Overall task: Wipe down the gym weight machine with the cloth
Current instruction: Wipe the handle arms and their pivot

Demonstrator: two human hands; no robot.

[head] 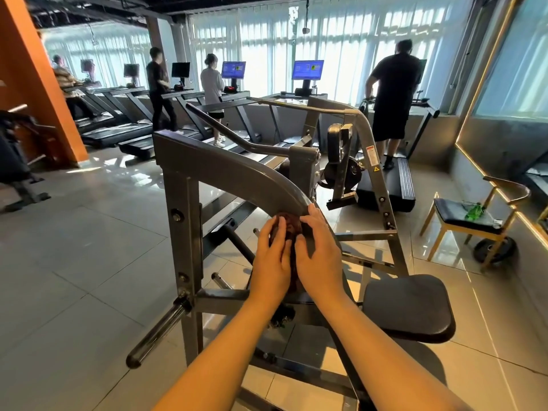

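Note:
A grey steel weight machine (225, 170) fills the middle of the head view, with a curved arm sloping down toward me and a black padded seat (409, 307) at the lower right. A dark brown cloth (292, 225) is bunched against the lower end of the curved arm. My left hand (271, 262) lies over the cloth's left side with fingers fairly straight. My right hand (320, 256) covers its right side, fingertips touching the arm's edge. Most of the cloth is hidden under both hands.
Treadmills (118, 132) line the windows at the back, with several people on them. A person in black (391, 99) walks on the nearest treadmill just beyond the machine. A wooden chair (474, 218) stands right, an orange pillar (38, 84) left. A weight peg (160, 330) juts toward me.

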